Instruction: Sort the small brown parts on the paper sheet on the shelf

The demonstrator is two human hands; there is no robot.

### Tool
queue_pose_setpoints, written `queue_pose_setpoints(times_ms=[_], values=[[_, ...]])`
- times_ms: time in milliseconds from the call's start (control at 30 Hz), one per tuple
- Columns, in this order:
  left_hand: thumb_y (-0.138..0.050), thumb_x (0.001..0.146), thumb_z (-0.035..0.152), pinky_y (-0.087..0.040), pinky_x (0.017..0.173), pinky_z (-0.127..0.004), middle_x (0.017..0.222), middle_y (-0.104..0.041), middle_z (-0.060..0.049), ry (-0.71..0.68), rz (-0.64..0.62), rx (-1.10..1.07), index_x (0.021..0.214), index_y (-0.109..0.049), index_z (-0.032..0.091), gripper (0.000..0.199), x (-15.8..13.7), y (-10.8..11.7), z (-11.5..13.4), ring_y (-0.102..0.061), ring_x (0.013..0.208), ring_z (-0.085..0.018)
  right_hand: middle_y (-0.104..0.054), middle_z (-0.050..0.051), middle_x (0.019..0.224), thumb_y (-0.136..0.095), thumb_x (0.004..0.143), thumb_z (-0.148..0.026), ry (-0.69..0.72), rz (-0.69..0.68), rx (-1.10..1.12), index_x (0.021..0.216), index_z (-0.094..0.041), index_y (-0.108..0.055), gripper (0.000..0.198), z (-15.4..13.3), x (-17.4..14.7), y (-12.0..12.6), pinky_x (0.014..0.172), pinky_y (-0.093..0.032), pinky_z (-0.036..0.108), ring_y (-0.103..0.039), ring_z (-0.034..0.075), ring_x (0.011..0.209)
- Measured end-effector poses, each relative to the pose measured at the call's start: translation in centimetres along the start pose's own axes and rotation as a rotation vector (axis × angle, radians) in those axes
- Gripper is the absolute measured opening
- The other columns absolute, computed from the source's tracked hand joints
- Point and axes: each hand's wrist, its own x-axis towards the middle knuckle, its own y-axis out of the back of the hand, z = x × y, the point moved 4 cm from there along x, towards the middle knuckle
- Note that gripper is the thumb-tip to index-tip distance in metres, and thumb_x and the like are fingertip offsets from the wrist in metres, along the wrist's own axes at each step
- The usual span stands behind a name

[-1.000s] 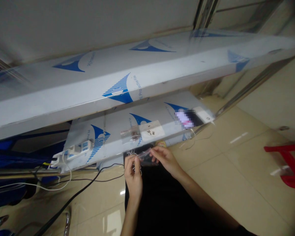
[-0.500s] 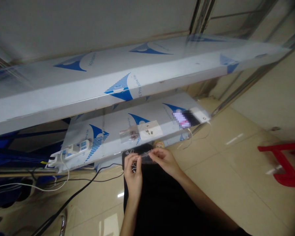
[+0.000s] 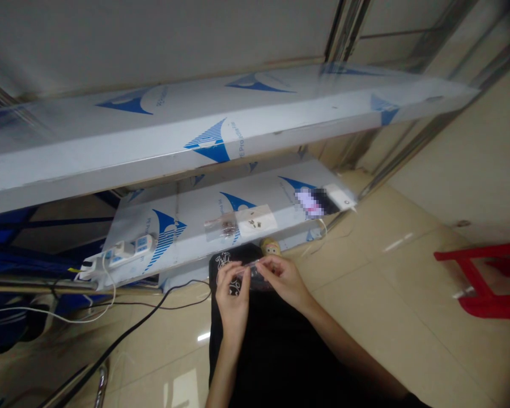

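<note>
Between my two hands, above the black cloth over my lap, is a small clear plastic bag [image 3: 259,279]. My left hand [image 3: 233,289] pinches its left edge between thumb and fingers. At its other edge my right hand [image 3: 283,277] is closed in a pinch too. Whether anything lies inside the bag cannot be made out. On the lower shelf just beyond, a white sheet [image 3: 266,218] bears several tiny dark pieces [image 3: 255,223]. Beside it on the left lies another clear bag [image 3: 215,228] with small brown bits in it.
A power strip [image 3: 131,252] with plugs sits at the lower shelf's left end. A phone [image 3: 312,202] lies at its right, by a white box [image 3: 340,197]. The upper shelf [image 3: 161,141] runs across above. A red stool [image 3: 484,283] stands right; a black cable [image 3: 127,331] hangs left.
My head view has shifted slightly. Both hands keep their pinch on the clear bag, which now hangs a little fuller in view below the fingers.
</note>
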Motion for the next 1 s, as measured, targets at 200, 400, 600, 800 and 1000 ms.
queue_pose_setpoints(times_ms=[200, 400, 600, 800, 1000], values=[[-0.054, 0.078, 0.027, -0.039, 0.089, -0.035, 0.101, -0.056, -0.007, 0.028, -0.048, -0.081, 0.081, -0.062, 0.017, 0.013, -0.8, -0.5, 0.5, -0.052, 0.098, -0.018, -0.065, 0.003, 0.069, -0.061, 0.073, -0.037, 0.011, 0.009, 0.053, 0.079, -0.015, -0.064, 0.023, 0.0, -0.7, -0.1, 0.047, -0.04, 0.019, -0.056, 0.011, 0.057], [-0.056, 0.076, 0.028, -0.039, 0.089, -0.035, 0.101, -0.056, -0.007, 0.013, -0.081, -0.074, 0.076, -0.064, 0.018, 0.013, -0.9, -0.7, 1.2, -0.052, 0.1, -0.019, -0.065, 0.003, 0.069, -0.06, 0.074, -0.036, 0.008, -0.022, 0.097, 0.08, -0.016, -0.063, 0.021, 0.1, -1.3, 0.2, 0.048, -0.041, 0.019, -0.055, 0.011, 0.055], [-0.057, 0.075, 0.03, -0.04, 0.088, -0.034, 0.1, -0.056, -0.007, 0.057, -0.164, -0.054, 0.072, -0.065, 0.018, 0.015, -0.8, -1.7, 1.1, -0.052, 0.098, -0.02, -0.063, 0.003, 0.068, -0.061, 0.074, -0.037, 0.0, -0.014, 0.109, 0.077, -0.015, -0.063, 0.022, 1.4, -1.3, 1.5, 0.055, -0.045, 0.022, -0.057, 0.013, 0.061], [-0.058, 0.073, 0.034, -0.041, 0.086, -0.034, 0.096, -0.058, -0.007, 0.103, -0.106, -0.052, 0.07, -0.066, 0.019, 0.017, -0.6, -2.6, 0.0, -0.054, 0.095, -0.02, -0.061, 0.003, 0.064, -0.063, 0.071, -0.037, -0.002, 0.01, 0.094, 0.066, -0.015, -0.061, 0.023, 2.6, -0.7, 3.0, 0.053, -0.042, 0.021, -0.054, 0.013, 0.061], [-0.055, 0.075, 0.037, -0.043, 0.082, -0.033, 0.097, -0.059, -0.008, 0.174, -0.11, -0.144, 0.06, -0.06, 0.017, 0.025, -0.2, -3.2, -0.6, -0.054, 0.097, -0.022, -0.06, 0.003, 0.064, -0.054, 0.078, -0.042, -0.026, -0.102, 0.17, 0.072, -0.015, -0.065, 0.03, 2.6, 0.1, 3.5, 0.054, -0.04, 0.022, -0.052, 0.011, 0.056]])
